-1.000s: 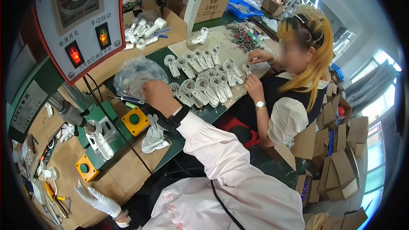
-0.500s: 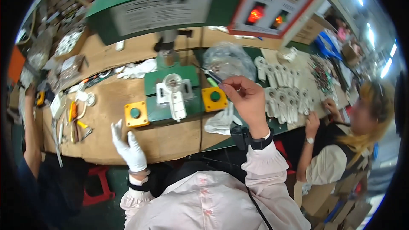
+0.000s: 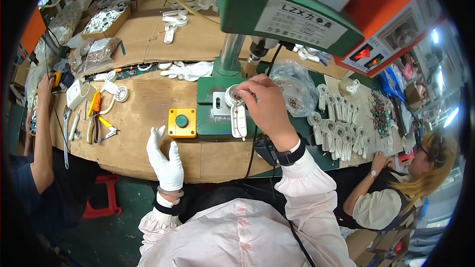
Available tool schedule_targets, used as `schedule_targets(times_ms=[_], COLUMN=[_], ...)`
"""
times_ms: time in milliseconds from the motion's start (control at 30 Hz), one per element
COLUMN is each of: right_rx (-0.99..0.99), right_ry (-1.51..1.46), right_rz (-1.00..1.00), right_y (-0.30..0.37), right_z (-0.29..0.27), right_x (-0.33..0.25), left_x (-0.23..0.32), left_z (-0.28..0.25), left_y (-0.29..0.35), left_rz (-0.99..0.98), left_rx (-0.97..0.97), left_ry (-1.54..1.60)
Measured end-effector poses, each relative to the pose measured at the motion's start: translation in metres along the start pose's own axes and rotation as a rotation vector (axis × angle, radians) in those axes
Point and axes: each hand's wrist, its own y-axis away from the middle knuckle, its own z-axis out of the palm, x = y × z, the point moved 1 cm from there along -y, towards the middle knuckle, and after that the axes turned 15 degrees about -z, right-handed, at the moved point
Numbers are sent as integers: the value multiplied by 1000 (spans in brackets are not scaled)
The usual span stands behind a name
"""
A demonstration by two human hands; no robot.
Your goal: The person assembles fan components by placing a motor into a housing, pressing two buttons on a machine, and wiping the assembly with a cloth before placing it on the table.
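Note:
A white plastic housing (image 3: 238, 122) with a round head and a handle, much like a small hand-fan half, lies in the fixture on the green press base (image 3: 207, 97). My bare right hand (image 3: 267, 111) reaches over it with thumb and fingertips pinched at the round head. Whatever is between those fingertips is too small or hidden to make out. Gloved in white, my left hand (image 3: 166, 160) hovers by the front of the bench, fingers apart and holding nothing. Just above it sits a yellow box with a green push button (image 3: 181, 121).
The green press head (image 3: 292, 22) overhangs the fixture, beside an orange control box (image 3: 381, 34). Rows of white housings (image 3: 341, 133) and a clear plastic bag (image 3: 295, 86) lie right. Pliers (image 3: 95, 123) and a wrench (image 3: 66, 138) lie left. Co-workers sit on both sides.
My right hand has come from the right of the fixture to the housing's round head, still pinched. The left hand stays open near the bench front. The whole view has shifted.

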Motion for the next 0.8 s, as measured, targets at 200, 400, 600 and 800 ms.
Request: schedule_targets(times_ms=[200,400,600,800], right_rx=[-41,-34,9,-26], right_ry=[26,65,13,30], right_rz=[17,-19,40,49], right_y=[2,9,5,7], right_z=[1,-1,-1,2], right_x=[2,9,7,5], left_x=[0,-1,-1,-2], left_z=[1,5,6,5], left_y=[3,9,7,8], left_rz=[-10,0,-18,-9], left_rx=[-3,-6,-1,20], left_ry=[42,18,48,47])
